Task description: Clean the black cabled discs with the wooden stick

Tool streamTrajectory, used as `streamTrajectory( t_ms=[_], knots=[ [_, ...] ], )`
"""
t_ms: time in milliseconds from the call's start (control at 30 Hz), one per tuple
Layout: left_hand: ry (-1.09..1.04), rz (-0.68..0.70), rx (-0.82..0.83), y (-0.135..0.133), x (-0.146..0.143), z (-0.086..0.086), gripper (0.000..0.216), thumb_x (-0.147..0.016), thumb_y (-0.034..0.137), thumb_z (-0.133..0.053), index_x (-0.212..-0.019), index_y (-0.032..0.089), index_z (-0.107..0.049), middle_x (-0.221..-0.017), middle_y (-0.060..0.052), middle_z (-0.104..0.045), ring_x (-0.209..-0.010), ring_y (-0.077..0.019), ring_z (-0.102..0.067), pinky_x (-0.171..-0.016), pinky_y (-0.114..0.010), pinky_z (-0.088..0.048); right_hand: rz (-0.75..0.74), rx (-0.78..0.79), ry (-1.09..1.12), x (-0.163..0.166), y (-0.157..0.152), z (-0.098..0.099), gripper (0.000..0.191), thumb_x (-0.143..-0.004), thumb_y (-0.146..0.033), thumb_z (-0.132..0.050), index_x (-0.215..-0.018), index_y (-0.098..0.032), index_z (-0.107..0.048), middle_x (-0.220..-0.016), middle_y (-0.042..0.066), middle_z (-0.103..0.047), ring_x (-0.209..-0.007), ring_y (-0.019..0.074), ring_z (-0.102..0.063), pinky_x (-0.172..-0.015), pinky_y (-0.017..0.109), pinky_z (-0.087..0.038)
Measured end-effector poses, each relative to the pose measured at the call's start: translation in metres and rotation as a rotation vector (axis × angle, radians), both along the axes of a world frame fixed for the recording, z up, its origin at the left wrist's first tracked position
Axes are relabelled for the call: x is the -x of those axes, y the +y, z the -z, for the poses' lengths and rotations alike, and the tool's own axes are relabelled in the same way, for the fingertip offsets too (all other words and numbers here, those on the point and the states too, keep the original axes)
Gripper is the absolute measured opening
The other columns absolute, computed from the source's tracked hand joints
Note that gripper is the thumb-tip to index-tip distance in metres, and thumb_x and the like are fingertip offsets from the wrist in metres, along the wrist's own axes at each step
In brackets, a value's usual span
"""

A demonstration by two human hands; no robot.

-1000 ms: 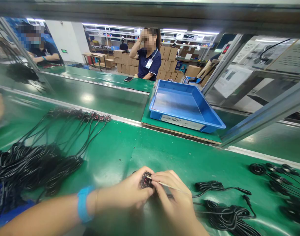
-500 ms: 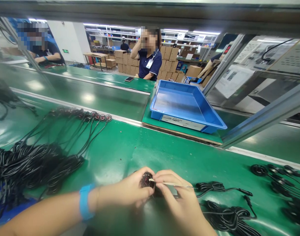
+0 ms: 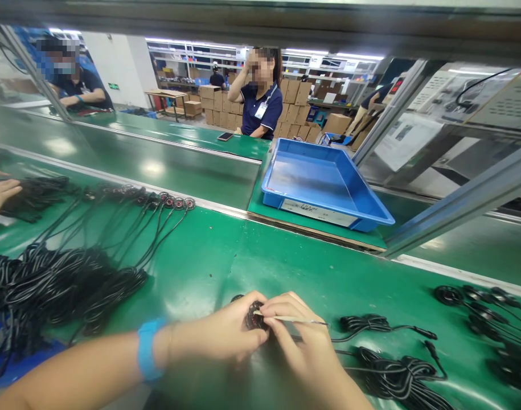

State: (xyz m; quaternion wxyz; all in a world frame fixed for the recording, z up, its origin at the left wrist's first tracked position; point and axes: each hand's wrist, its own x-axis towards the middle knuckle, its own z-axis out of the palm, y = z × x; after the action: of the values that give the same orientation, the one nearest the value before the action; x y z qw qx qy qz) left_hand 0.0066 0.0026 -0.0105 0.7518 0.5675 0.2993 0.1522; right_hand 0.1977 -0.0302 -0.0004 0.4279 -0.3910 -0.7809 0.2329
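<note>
Clasping a round black disc (image 3: 255,320) in the left hand (image 3: 230,331), on the near side of the blue tray (image 3: 309,176), and pinching a thin pale stick (image 3: 293,319) in the right hand (image 3: 300,339), aiming its long axis leftward, almost level, at the disc's face.

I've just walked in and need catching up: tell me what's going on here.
The left hand holds a round black part while the right hand pinches a thin pale stick, its tip at the part's face. Black cables lie bundled on the green bench at both sides; a blue tray sits beyond.
</note>
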Motion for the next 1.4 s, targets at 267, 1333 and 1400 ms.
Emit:
streamTrajectory(
  t_ms=[267,1333,1400],
  knots=[
    [-0.025,-0.024,0.008,0.002,-0.003,-0.003,0.025,-0.090,0.026,-0.056,-0.109,0.020,-0.040,-0.056,0.011,-0.046,-0.043,-0.0064,-0.046,-0.044,-0.016,-0.034,0.039,0.069,0.090,0.002,-0.001,0.002,0.016,-0.092,-0.013,-0.056,-0.100,-0.024,-0.064,-0.095,0.002,-0.068,-0.091,0.0156,-0.063,-0.081,0.031,-0.051],
    [-0.006,-0.008,-0.004,0.001,0.000,-0.006,0.023,-0.090,0.021,-0.052,-0.111,0.021,-0.041,-0.057,0.011,-0.044,-0.044,-0.0069,-0.045,-0.043,-0.016,-0.033,0.155,-0.110,0.017,0.008,-0.003,0.005,0.020,-0.089,-0.008,-0.058,-0.103,-0.022,-0.063,-0.092,0.002,-0.066,-0.085,0.0132,-0.062,-0.075,0.026,-0.051],
    [0.015,-0.006,-0.051,0.001,0.000,-0.008,0.022,-0.088,0.020,-0.054,-0.108,0.021,-0.044,-0.065,0.008,-0.046,-0.047,-0.0062,-0.046,-0.043,-0.016,-0.034,0.175,-0.031,0.008,0.009,-0.002,0.002,0.014,-0.092,-0.012,-0.057,-0.098,-0.023,-0.063,-0.091,0.001,-0.066,-0.085,0.0130,-0.063,-0.076,0.025,-0.050]
  ],
)
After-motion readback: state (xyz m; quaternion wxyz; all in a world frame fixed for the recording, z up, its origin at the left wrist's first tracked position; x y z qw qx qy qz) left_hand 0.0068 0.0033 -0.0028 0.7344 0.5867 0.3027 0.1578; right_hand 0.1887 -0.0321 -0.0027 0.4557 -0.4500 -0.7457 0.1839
